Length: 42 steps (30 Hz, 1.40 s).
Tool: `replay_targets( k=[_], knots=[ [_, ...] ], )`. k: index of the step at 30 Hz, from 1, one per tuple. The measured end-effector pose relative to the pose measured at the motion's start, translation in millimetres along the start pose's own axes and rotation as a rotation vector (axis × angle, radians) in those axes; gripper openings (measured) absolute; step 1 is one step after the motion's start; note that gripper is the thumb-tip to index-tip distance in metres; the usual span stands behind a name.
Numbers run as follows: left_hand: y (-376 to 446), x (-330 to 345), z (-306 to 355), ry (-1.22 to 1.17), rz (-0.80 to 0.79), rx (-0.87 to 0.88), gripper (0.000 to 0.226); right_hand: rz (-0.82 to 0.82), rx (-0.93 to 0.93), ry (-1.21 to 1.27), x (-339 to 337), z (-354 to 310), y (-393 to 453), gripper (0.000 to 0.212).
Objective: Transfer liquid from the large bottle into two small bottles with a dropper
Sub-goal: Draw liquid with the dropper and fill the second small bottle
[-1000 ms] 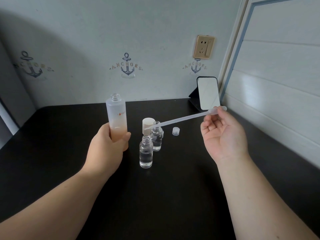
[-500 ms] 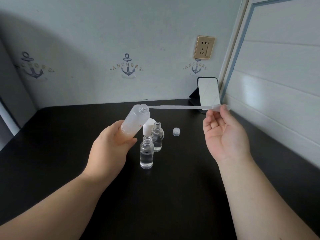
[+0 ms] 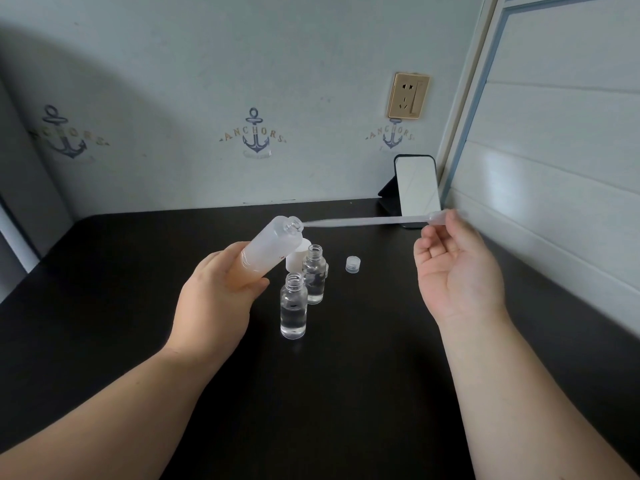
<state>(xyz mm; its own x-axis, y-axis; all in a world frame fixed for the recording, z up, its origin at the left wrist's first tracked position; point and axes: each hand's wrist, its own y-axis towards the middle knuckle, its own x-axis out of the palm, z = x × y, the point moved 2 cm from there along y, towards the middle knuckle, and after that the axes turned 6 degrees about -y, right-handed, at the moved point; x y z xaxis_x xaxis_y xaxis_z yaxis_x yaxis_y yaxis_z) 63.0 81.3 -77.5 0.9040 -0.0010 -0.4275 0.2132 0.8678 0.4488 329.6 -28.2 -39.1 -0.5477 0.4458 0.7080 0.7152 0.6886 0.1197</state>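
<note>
While the left hand (image 3: pixel 214 296) wraps its fingers round the lower half of the large bottle (image 3: pixel 273 247) at centre frame, that frosted bottle is lifted off the black table (image 3: pixel 104 306) and tilted, its long axis running from lower left to upper right, open mouth aimed up and to the right. Just right of and below it stand the two small bottles (image 3: pixel 293 306), upright, uncapped, each with clear liquid inside, touching or nearly so; a white cap (image 3: pixel 294 258) sits behind them and a small clear cap (image 3: pixel 353 264) lies a little further right. Across the upper middle the dropper (image 3: pixel 363 222) lies almost level, its tip pointing left, right at the bottle's mouth, its bulb pinched between thumb and fingertips of the right hand (image 3: pixel 457 271) at right of frame. This looks like the drawing-up step: next the tip must slide into the neck and reach the liquid, with the bulb squeezed, then eased.
</note>
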Motion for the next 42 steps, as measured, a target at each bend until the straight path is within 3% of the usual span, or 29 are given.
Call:
replay_targets(
  k=[3,10,21,28,42],
  knots=[
    [-0.2,0.5,-1.1,0.003,0.005,0.004,0.046,-0.004,0.004,0.011,0.9,0.0,-0.9,0.02],
    [0.4,0.2,-1.5,0.033,-0.002,0.019,0.044,-0.028,-0.022,-0.008,1.6,-0.5,-0.7,0.029],
    [0.0,2.2,-2.6,0.056,-0.014,0.01,0.049,-0.278,-0.049,-0.197,14.5,6.5,-12.4,0.016],
    [-0.6,3.3,-1.4,0.086,-0.016,0.034,0.052,-0.369,-0.039,-0.346,28.3,20.8,-26.4,0.021],
    [-0.6,2.6,-0.8,0.096,-0.023,0.034,0.055,-0.362,0.017,-0.352,25.2,24.1,-24.8,0.012]
  ],
)
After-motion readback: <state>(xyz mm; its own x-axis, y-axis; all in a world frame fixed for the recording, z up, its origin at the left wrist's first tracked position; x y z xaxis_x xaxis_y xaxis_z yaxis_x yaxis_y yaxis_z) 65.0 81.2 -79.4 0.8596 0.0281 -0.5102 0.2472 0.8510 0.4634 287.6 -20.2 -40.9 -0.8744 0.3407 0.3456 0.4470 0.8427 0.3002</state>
